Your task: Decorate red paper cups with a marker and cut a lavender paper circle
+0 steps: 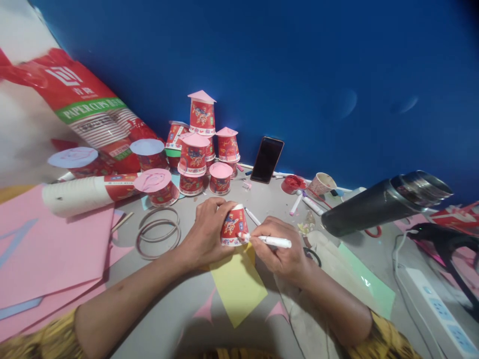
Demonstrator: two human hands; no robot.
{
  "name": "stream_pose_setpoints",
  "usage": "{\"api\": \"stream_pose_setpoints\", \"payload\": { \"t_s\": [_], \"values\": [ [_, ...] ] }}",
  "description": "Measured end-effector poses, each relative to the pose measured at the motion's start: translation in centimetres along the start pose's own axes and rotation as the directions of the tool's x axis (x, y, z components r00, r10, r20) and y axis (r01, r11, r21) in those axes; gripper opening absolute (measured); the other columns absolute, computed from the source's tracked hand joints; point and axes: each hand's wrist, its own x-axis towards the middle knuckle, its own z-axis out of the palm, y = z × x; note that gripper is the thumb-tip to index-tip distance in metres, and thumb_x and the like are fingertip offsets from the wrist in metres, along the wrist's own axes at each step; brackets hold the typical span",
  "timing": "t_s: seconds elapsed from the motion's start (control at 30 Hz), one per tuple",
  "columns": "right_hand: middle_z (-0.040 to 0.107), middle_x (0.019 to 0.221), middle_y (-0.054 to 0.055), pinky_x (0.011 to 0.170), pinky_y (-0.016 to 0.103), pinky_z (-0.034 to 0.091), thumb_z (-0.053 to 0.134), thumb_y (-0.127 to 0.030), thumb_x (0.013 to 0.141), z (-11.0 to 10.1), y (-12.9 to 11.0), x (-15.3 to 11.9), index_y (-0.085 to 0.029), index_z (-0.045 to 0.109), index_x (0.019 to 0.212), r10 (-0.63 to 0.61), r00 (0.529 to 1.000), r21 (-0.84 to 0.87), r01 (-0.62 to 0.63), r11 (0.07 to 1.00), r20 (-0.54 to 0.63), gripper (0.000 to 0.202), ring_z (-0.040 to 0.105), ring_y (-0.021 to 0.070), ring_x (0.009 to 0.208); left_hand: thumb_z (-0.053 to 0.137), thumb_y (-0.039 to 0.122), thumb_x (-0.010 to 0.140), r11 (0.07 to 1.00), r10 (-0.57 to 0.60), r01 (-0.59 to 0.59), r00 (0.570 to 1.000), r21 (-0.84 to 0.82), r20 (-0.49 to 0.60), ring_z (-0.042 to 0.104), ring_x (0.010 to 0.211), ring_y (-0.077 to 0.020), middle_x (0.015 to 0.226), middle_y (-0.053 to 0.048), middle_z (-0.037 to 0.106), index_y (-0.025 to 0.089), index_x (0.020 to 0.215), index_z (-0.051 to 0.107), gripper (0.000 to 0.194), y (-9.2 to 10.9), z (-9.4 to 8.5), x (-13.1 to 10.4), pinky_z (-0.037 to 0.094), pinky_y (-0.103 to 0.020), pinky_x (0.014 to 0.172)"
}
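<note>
Where the white marker (pixel 275 242) meets the red paper cup (pixel 232 227): just below the middle of the frame, the marker's red tip at the cup's lower right side, apparently touching it.
Cup's stance: wider end toward the bottom of the frame, printed side facing the camera.
Left hand (pixel 205 230): gripping the cup from its left, fingers curled round its upper left side.
Right hand (pixel 279 249): closed round the marker as one holds a pen, the barrel's back end pointing right.
Yellow paper (pixel 239 291): below the cup, one corner aimed at the bottom edge of the frame, with pink scraps (pixel 204 310) to either side.
Cup tower (pixel 191 185): above and left of the middle, red cups piled up, several capped with pink paper.
Phone (pixel 267 159): right of the tower, propped near the blue wall (pixel 299 60).
Left side: a red bag of paper cups (pixel 92 94) at upper left, nested cups (pixel 78 196) lying on their side below it, pink sheets (pixel 56 249) at lower left.
Flask (pixel 370 207): right of the frame, slanting to the upper right.
Power strip (pixel 441 309): lower right corner, near green paper (pixel 368 279).
</note>
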Motion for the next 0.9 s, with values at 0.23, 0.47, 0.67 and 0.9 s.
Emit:
{"api": "stream_pose_setpoints", "payload": {
  "t_s": [0.23,0.47,0.67,0.9],
  "values": [
    [0.071,0.073,0.0,0.061,0.028,0.049,0.061,-0.016,0.102,-0.5,0.9,-0.3,-0.023,0.067,0.091,0.127,0.972,-0.036,-0.136,0.99,-0.195,0.014,0.066,0.0163,0.063,0.08,0.024,0.07,0.994,-0.072,0.073,0.997,-0.078,0.016,0.053,0.127,-0.0391,0.131,-0.014,0.051,0.023,0.143,0.05,0.079,-0.3,0.0,0.0,0.047,-0.059,0.107],
    [0.075,0.09,0.005,0.072,0.033,0.053,0.064,-0.016,0.102,0.0,1.8,-0.7,-0.023,0.065,0.113,-0.037,0.999,-0.028,0.036,0.999,-0.039,0.013,0.068,0.0205,0.078,0.077,0.021,0.073,0.977,-0.136,0.144,0.989,-0.155,0.061,0.055,0.131,-0.0375,0.132,-0.013,0.054,0.022,0.145,0.048,0.077,-0.7,-0.1,0.2,0.046,-0.058,0.111],
    [0.069,0.086,0.005,0.066,0.033,0.047,0.061,-0.015,0.103,0.6,2.1,-1.3,-0.022,0.066,0.113,-0.17,0.973,-0.175,0.197,0.965,0.154,0.013,0.06,0.0219,0.079,0.075,0.024,0.074,0.986,-0.132,0.137,0.989,-0.098,0.061,0.058,0.132,-0.0399,0.138,-0.016,0.058,0.022,0.15,0.043,0.082,-0.8,0.1,0.0,0.044,-0.061,0.111],
    [0.066,0.078,0.002,0.065,0.031,0.045,0.059,-0.007,0.098,0.9,1.7,-1.3,-0.023,0.064,0.102,-0.173,0.98,-0.231,0.191,0.954,0.094,0.017,0.057,0.02,0.072,0.079,0.03,0.077,0.992,-0.083,0.084,0.996,-0.097,0.013,0.053,0.139,-0.0425,0.148,-0.017,0.054,0.027,0.158,0.035,0.092,-0.2,-0.5,-0.1,0.04,-0.066,0.116]
  ]
}}
